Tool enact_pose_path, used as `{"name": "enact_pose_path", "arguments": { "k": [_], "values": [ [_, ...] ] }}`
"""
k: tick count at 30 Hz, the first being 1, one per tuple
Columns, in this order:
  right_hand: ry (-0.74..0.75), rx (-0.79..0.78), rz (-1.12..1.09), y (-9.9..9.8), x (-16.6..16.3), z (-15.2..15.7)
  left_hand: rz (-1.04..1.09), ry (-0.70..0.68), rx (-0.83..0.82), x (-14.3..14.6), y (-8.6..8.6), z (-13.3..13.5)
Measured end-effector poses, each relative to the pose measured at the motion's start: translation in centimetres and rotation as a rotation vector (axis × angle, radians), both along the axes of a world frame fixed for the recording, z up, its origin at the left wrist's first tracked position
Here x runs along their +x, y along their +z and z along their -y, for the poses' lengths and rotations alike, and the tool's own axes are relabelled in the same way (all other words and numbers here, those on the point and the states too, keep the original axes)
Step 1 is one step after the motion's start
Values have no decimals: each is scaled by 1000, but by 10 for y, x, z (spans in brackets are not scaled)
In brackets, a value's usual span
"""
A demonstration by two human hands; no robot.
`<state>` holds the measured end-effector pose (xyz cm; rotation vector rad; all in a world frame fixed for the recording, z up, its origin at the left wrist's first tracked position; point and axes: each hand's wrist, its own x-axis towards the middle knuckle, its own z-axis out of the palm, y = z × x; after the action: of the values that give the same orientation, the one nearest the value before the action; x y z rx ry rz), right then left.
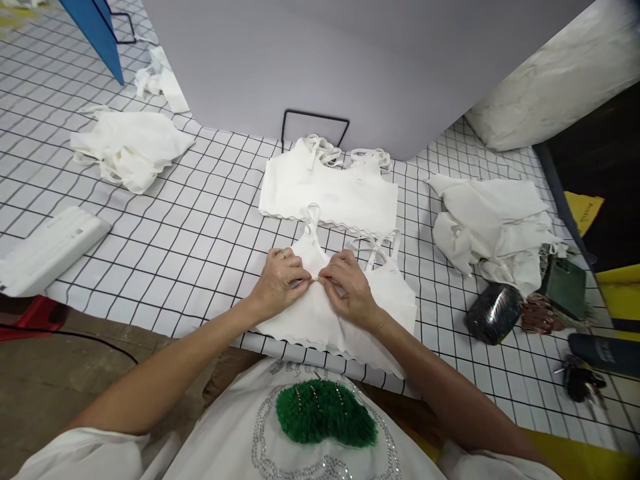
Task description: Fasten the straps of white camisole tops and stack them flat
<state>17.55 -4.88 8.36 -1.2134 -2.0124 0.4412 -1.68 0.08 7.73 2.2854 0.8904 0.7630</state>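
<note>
White top (320,320), pinched detail too small

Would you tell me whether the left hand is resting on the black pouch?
No, the left hand and right hand both pinch the nearest white top.

Bright, even light falls from overhead, leaving only faint, soft shadows under the left hand (277,281) and right hand (351,291). On the white, black-gridded counter (200,220), the white scalloped fabric top (320,319) at centre is nearly washed out, its folds barely showing. A glossy black oval pouch (494,313) at right carries small glints. Grid lines bow toward the frame's edges. The far right lies dark. Centre focus is crisp.
</note>
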Motion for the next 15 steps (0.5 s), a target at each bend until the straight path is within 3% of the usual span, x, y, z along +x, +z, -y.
{"name": "enact_pose_path", "arguments": {
  "k": [11, 15],
  "values": [
    [3, 19, 39, 9, -1, -7, 24, 22, -1, 0, -3, -3],
    [80, 16, 208, 15, 1, -9, 61, 22, 4, -1, -4, -2]
  ]
}}
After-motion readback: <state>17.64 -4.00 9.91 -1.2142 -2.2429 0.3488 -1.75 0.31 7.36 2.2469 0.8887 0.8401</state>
